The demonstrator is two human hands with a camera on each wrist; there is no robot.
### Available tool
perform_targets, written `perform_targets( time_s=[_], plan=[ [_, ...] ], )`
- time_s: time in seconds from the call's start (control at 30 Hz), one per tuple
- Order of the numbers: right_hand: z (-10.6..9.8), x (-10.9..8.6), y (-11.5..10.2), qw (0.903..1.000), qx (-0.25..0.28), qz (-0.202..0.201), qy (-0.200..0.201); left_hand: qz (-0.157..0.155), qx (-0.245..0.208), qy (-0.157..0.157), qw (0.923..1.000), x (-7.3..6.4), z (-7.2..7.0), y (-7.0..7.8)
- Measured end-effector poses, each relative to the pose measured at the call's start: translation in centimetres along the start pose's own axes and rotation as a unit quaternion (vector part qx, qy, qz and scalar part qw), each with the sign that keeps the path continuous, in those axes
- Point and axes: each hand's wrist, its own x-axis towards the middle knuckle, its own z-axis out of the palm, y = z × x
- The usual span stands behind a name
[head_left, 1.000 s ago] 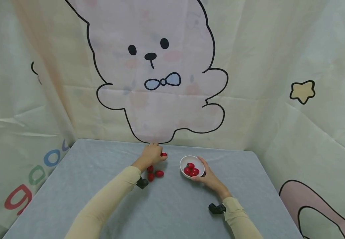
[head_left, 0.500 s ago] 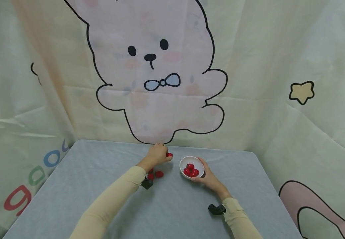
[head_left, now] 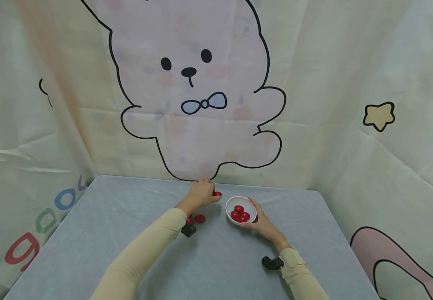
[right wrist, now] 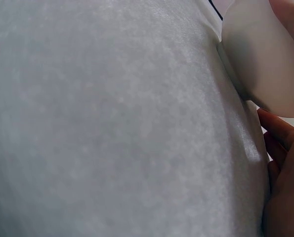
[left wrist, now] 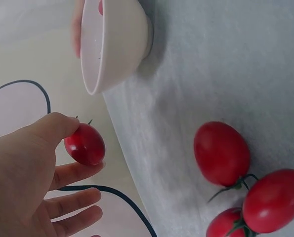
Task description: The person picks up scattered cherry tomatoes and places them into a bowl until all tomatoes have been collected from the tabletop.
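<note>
My left hand pinches a red cherry tomato between thumb and fingertips, above the table and to the left of the white bowl. A short green stem shows on that tomato in the left wrist view. My right hand grips the bowl from its right side, thumb at the near rim and fingers round the far side. Several tomatoes lie inside the bowl. In the right wrist view the bowl's outer wall and its foot show, while its inside is hidden.
Loose tomatoes lie on the grey-blue tablecloth below the left hand, partly hidden by the left wrist's black camera in the head view. A printed curtain hangs behind the table's back edge.
My left hand has moved to the right with the tomato, closer to the bowl. The right hand and the bowl have stayed in place.
</note>
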Motion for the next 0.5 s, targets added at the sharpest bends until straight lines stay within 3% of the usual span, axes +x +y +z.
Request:
perform_targets(
  time_s=[0.27,0.5],
  plan=[
    [0.3,-0.2,-0.1,0.9996,-0.009,0.025,-0.001,0.004,0.007,0.000,1.0000,0.2,0.1,1.0],
    [0.1,-0.2,0.0,0.9997,-0.003,0.024,0.003,0.020,0.008,0.007,0.9997,0.7,0.3,2.0]
  ],
)
